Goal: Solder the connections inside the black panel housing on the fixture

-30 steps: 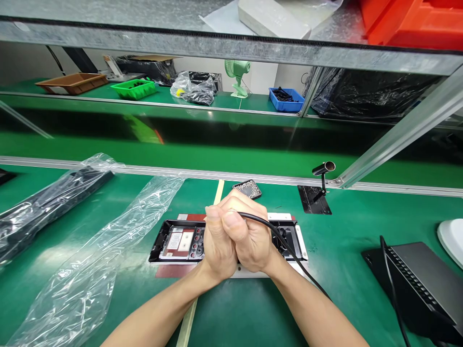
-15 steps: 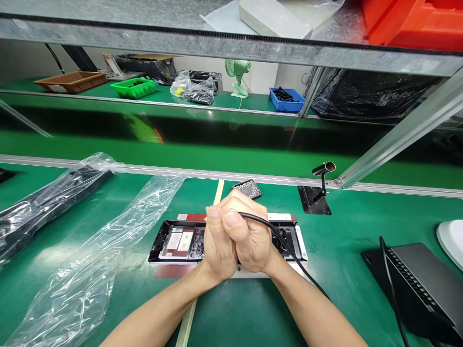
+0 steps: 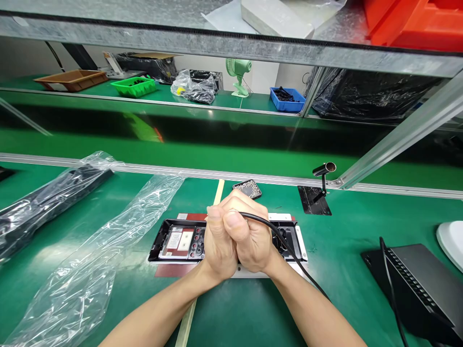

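Note:
My left hand (image 3: 221,241) and my right hand (image 3: 251,236) are closed and pressed together, thumbs side by side on top. A black cable (image 3: 285,245) comes out at my right thumb and runs down over my right forearm. Whatever else the fists enclose is hidden. Directly beneath them lies a long black housing (image 3: 159,243) with parts fitted inside, its middle covered by my hands. It rests on a red and silver fixture (image 3: 173,271). Just beyond my hands is a small black tray (image 3: 247,189) of tiny metal parts, probably screws.
Clear plastic film (image 3: 90,260) and a wrapped black bar (image 3: 54,200) lie left. A black tube on a stand (image 3: 323,169) is at back right. A black slotted device (image 3: 415,279) with a cable sits right. A metal shelf (image 3: 217,46) crosses overhead.

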Motion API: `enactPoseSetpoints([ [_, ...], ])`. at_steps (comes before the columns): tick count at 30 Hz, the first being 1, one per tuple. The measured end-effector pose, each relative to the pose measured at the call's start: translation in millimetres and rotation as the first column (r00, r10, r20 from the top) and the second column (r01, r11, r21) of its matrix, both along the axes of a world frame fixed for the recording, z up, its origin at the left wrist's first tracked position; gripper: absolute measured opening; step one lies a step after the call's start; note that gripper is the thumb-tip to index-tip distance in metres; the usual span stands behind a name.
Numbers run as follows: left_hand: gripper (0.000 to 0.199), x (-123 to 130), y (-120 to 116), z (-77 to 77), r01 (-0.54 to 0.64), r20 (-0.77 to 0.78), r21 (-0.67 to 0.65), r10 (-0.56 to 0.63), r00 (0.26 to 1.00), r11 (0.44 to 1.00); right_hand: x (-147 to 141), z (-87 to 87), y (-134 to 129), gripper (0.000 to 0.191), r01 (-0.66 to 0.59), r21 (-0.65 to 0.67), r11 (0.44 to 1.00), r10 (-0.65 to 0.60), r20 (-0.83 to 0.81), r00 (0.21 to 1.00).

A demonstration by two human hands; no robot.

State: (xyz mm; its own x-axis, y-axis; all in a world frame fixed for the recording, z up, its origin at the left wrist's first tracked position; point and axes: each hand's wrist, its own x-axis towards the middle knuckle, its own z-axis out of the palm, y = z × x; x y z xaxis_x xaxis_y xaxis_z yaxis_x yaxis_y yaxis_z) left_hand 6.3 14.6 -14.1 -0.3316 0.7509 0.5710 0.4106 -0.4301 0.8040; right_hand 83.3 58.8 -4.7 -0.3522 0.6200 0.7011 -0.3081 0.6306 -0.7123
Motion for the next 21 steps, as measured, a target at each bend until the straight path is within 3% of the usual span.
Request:
enactPoseSetpoints([
  [6, 0.052, 0.8, 2.2, 4.9, -0.019, -0.039, 0.030, 0.020, 0.999, 0.999, 1.1, -0.5, -0.3, 0.026, -0.009, -0.002, 1.000, 0.009, 0.016, 1.000],
  [13, 0.045, -0.5, -0.3, -1.3, -0.014, -0.062, 0.061, 0.018, 0.998, 0.998, 1.3, 1.6, -0.5, 0.026, -0.009, -0.010, 1.000, 0.009, 0.013, 1.000],
  [21, 0.050, -0.4, -2.4, -0.9, 0.008, -0.005, 0.026, -0.008, 1.000, 1.000, 0.3, 1.9, -0.7, 0.027, 0.000, -0.015, 1.000, 0.001, 0.008, 1.000],
])
